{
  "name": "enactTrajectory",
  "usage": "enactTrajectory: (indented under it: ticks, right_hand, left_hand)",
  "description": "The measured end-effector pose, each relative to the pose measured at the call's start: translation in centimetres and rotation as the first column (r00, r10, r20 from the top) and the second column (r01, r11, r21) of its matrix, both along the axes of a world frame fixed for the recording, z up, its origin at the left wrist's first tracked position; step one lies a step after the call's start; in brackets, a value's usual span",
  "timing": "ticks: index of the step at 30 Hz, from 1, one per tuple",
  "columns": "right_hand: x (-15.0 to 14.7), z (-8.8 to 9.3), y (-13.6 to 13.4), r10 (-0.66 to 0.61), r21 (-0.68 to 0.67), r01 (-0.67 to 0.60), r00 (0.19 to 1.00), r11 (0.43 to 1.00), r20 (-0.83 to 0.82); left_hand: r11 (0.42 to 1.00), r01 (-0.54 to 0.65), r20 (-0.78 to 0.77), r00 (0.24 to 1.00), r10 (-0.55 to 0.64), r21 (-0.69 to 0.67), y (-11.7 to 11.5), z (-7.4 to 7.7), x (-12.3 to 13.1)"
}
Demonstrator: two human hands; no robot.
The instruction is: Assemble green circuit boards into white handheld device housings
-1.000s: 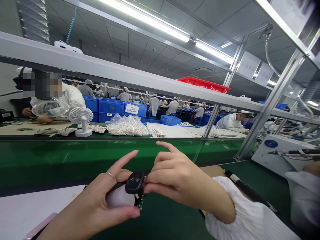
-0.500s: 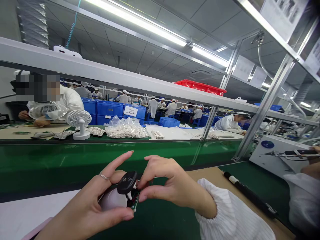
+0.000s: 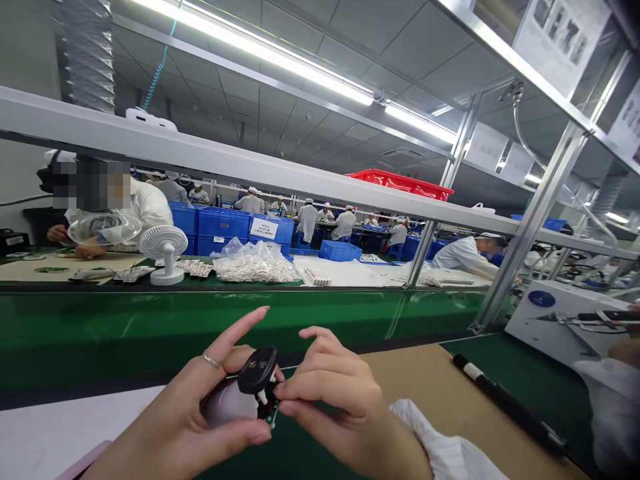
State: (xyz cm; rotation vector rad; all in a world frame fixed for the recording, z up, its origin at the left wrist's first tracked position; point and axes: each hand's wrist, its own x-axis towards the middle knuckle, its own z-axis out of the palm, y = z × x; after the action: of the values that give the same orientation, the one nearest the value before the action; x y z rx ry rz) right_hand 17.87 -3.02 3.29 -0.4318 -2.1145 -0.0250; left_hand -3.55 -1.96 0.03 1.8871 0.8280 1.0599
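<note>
Black two-hole cap sits joined to a pale rounded housing cupped in my left hand, while my right hand closes in beside it, pinching the small green circuit board, which shows uncovered between my hands.

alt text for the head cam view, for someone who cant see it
Left hand, with a ring, cradles a pale rounded body topped by a black oval part while right-hand fingers pinch at its edge, over a green work surface. Beyond, workers in white and blue crates fill a large factory hall.
</note>
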Motion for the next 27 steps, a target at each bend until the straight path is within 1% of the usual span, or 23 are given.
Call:
enactTrajectory:
  ticks: [4,7,9,10,12,13,14,16,19,22,24,27]
  right_hand:
    - [0.6,0.6,-0.4,-0.037,0.032,0.033,0.988,0.999,0.149]
    - [0.8,1.0,-0.7,-0.062,0.061,0.049,0.966,0.997,0.249]
    - [0.9,1.0,-0.9,-0.041,0.046,0.029,0.955,0.999,0.295]
    - [0.9,0.9,-0.9,-0.029,0.033,0.020,0.955,0.999,0.294]
    - [0.8,0.5,-0.7,-0.041,0.019,0.037,0.970,0.999,0.239]
    - [0.6,0.2,-0.5,-0.071,0.021,0.068,0.981,0.997,0.182]
    - [0.4,-0.2,-0.2,-0.114,0.037,0.110,0.987,0.993,0.113]
    - [-0.4,-1.0,0.4,-0.199,0.116,0.201,0.980,0.973,-0.029]
    - [-1.9,-1.8,1.6,-0.284,0.234,0.321,0.942,0.918,-0.179]
    - [-3.1,-2.1,2.5,-0.345,0.245,0.401,0.907,0.883,-0.240]
    - [-3.5,-2.2,2.9,-0.375,0.253,0.428,0.898,0.868,-0.231]
    - [-3.6,-2.5,3.3,-0.413,0.275,0.451,0.891,0.849,-0.185]
  left_hand:
    - [0.999,-0.015,-0.054,0.998,0.017,0.044,-0.1,0.1,0.1]
    - [0.998,-0.019,-0.044,0.999,0.022,0.059,0.0,0.1,0.2]
    - [1.000,0.007,0.026,1.000,-0.008,0.022,0.1,0.2,0.6]
    - [0.999,0.035,0.094,0.995,-0.032,-0.028,0.1,0.3,0.9]
    - [0.982,0.110,0.295,0.954,-0.060,-0.156,0.2,0.6,1.7]
    - [0.966,0.148,0.408,0.912,-0.050,-0.211,0.2,0.8,2.1]
    - [0.952,0.171,0.506,0.862,-0.019,-0.255,0.2,1.1,2.6]
    - [0.925,0.172,0.624,0.777,0.084,-0.339,0.2,1.7,3.4]
    - [0.870,0.138,0.663,0.706,0.249,-0.473,0.2,2.3,4.0]
    - [0.830,0.137,0.670,0.666,0.327,-0.541,0.4,2.2,3.9]
    - [0.819,0.124,0.665,0.656,0.356,-0.561,0.6,2.1,3.7]
    - [0.833,0.061,0.646,0.663,0.378,-0.550,1.0,2.1,3.7]
